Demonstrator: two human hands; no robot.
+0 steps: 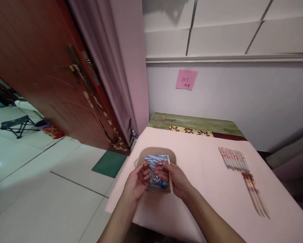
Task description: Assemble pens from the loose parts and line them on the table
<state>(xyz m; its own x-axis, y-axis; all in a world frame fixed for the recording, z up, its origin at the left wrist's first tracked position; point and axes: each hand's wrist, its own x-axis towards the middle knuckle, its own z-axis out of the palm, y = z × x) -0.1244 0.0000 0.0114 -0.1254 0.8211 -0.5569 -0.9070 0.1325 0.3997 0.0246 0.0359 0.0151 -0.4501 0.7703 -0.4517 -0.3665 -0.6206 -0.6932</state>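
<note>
Over a beige plastic tub (175,155) on the table, both my hands are held close together. My left hand (138,179) pinches a small brown-orange pen cap (145,164), its round open end towards me. My right hand (175,177) grips a slim pale pen (170,184), which slants down past the palm. Beneath my fingers, the tub holds several blue and light-blue pen caps (155,158), partly hidden by the hands.
To the right, a row of pale pens with red marks (233,159) lies on the pink table cover (199,202). Nearer me are several brown-capped pens (255,194). A wall stands behind the table, with a pink note (186,80); a wooden door (47,67) is on the left.
</note>
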